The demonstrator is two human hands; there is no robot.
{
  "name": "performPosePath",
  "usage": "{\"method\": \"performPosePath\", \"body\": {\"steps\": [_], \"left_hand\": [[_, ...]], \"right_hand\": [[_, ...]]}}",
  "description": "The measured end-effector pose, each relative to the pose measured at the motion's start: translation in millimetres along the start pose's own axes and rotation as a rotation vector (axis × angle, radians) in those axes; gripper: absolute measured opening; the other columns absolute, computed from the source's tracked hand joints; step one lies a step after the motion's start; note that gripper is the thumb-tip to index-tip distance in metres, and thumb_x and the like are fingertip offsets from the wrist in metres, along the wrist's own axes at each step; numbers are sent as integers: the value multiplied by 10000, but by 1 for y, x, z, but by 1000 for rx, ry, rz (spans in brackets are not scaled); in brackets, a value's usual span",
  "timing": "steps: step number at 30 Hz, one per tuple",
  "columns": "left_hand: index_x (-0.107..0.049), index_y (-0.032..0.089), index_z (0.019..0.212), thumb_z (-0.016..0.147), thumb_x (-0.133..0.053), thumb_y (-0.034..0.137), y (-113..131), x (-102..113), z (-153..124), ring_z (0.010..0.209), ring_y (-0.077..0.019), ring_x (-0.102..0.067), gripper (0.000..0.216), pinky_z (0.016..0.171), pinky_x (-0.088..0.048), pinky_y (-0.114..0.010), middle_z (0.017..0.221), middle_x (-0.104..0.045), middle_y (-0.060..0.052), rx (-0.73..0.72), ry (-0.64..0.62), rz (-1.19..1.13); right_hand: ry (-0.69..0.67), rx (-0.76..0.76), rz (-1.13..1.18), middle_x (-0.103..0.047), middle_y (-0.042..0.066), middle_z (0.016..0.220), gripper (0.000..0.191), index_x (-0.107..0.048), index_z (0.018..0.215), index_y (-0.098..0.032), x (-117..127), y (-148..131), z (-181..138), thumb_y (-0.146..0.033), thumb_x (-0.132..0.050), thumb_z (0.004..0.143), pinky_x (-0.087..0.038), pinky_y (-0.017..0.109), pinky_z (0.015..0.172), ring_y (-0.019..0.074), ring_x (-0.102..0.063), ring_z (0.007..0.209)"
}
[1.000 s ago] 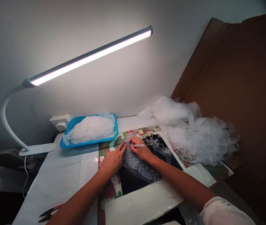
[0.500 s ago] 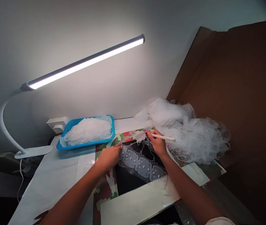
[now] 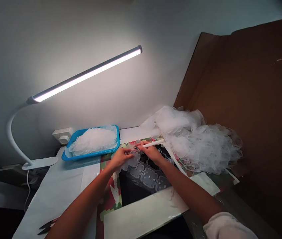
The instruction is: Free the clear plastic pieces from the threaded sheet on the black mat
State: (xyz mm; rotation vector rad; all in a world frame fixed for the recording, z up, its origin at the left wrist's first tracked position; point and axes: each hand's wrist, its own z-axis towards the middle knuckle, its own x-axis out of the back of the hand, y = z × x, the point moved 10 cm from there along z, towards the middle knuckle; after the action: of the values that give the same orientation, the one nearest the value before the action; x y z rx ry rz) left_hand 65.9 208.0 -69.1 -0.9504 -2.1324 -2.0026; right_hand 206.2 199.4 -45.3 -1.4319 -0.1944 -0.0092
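A translucent sheet of moulded clear pieces (image 3: 147, 174) lies on a dark mat over a patterned cloth. My left hand (image 3: 119, 157) pinches one clear piece (image 3: 133, 160) at the sheet's far left edge. My right hand (image 3: 151, 152) is closed around a thin white stick tool (image 3: 153, 143), whose tip points left toward that piece. The two hands almost touch above the sheet's far edge.
A blue tray (image 3: 91, 153) heaped with clear pieces stands at the back left, beside a wall socket (image 3: 62, 134). A white lamp (image 3: 86, 74) arches overhead. A pile of white offcut webbing (image 3: 200, 142) lies right, against brown cardboard (image 3: 250, 93). Scissors (image 3: 46, 226) lie near left.
My right hand swung the stick tool back left from the webbing pile to meet my left hand. My left hand lifted slightly and now pinches a clear piece.
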Motion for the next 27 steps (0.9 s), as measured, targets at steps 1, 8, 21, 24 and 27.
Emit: {"method": "performPosePath", "body": {"steps": [1,8,21,24,27], "left_hand": [[-730,139,841,637,-677,449,2,2,-2,578,-122,-455,375,557,-300,-235,620,-567,24,-10,26,27],[-681,154,617,737,-588,485,7,13,-11,544,-123,-432,365,555,-269,-252,536,-526,23,-41,186,153],[-656,177,928,741,-688,525,-26,32,-109,625,-132,-566,396,538,-409,-208,811,-684,-18,41,398,-502],[-597,196,1019,659,-746,531,-34,25,-111,565,-122,-553,514,503,-411,-205,754,-655,13,138,338,-684],[-592,183,871,683,-695,561,-31,24,-102,474,-89,-455,435,456,-335,-189,605,-539,55,145,285,-570]], "right_hand": [[-31,-27,-2,-677,38,1006,239,-557,716,-178,-3,3,6,-399,-607,792,-438,249,741,150,-589,865],[-176,7,-214,-561,-26,682,254,-535,683,-171,-31,-5,16,-394,-606,781,-328,209,597,101,-472,654],[94,3,-460,-489,-34,571,228,-414,580,-177,13,27,54,-224,-547,759,-281,215,588,97,-409,588],[127,49,-410,-619,-4,754,191,-491,653,-177,32,15,34,-290,-540,799,-369,218,655,111,-518,707],[186,71,-257,-658,29,921,222,-521,721,-181,64,7,-8,-376,-558,820,-434,235,664,121,-575,749]]}}
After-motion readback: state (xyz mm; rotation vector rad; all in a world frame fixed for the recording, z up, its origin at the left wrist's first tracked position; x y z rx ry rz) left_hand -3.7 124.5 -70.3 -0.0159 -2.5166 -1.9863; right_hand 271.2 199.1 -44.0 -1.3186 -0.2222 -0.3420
